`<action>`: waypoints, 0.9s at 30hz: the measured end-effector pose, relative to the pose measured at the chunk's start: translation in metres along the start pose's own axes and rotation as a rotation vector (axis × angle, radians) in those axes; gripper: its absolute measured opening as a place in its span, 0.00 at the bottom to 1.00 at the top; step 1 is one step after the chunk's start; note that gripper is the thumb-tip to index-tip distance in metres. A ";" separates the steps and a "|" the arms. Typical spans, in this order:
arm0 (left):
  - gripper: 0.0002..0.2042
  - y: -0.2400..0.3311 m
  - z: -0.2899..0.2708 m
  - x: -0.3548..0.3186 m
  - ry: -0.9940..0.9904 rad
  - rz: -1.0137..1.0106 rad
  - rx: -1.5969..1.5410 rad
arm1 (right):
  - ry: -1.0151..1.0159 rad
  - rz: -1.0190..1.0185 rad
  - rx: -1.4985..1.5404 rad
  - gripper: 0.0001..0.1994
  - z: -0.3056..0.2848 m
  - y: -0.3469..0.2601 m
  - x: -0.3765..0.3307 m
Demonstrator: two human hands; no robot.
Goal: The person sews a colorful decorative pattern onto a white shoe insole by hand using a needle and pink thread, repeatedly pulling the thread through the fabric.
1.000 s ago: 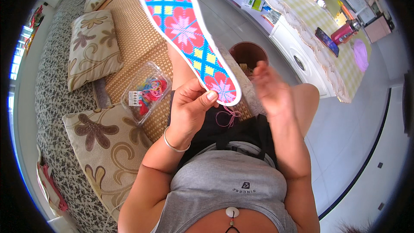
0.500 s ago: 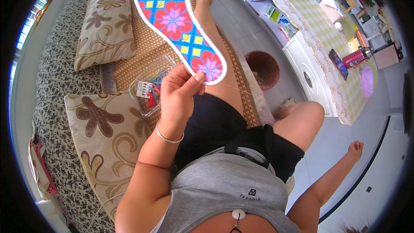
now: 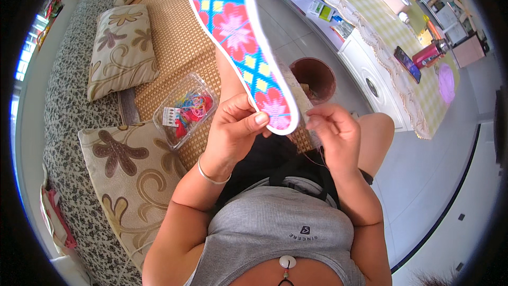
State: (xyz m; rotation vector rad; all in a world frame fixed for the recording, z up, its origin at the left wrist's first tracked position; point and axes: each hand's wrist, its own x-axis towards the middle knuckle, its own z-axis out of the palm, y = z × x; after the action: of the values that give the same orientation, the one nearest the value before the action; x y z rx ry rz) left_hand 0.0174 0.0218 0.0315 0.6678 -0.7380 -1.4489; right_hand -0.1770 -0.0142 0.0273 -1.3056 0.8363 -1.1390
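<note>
An embroidered shoe insole (image 3: 234,34) with pink flowers, yellow squares, a blue ground and a white rim is held up in front of me. My left hand (image 3: 233,135) pinches its lower end between thumb and fingers. Close to the right of that end is my right hand (image 3: 337,135), thumb and forefinger drawn together near the white edge. What sits in this pinch is too small to make out. A thin thread (image 3: 313,161) hangs in a loop beside the right hand. Left of my lap lies a clear plastic box (image 3: 168,99) with colourful thread skeins (image 3: 197,107).
Patterned cushions (image 3: 124,53) lie along the sofa at left, on a woven mat (image 3: 169,32). Right of my legs stands a brown bin (image 3: 324,82). Beyond it, a cloth-covered table (image 3: 386,37) bears a phone (image 3: 407,64) and a red flask (image 3: 429,53).
My right hand has come in from the far right to the insole's lower end. The thread, stretched out before, now hangs slack. The insole and left hand have shifted down and slightly right.
</note>
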 end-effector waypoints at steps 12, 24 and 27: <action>0.18 -0.033 -0.009 -0.001 -0.288 0.065 -0.388 | -0.173 -0.600 -0.365 0.10 0.042 -0.023 0.000; 0.11 -0.046 -0.018 0.004 -0.381 -0.029 -0.697 | -0.139 -0.630 -0.313 0.11 0.043 -0.022 -0.002; 0.11 -0.044 -0.008 0.000 -0.309 -0.001 -0.651 | -0.136 -0.624 -0.318 0.11 0.041 -0.022 -0.001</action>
State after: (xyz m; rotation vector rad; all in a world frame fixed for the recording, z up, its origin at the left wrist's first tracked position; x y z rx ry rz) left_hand -0.0039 0.0202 -0.0077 -0.0574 -0.4490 -1.6910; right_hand -0.1416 0.0009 0.0540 -1.9717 0.5295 -1.4086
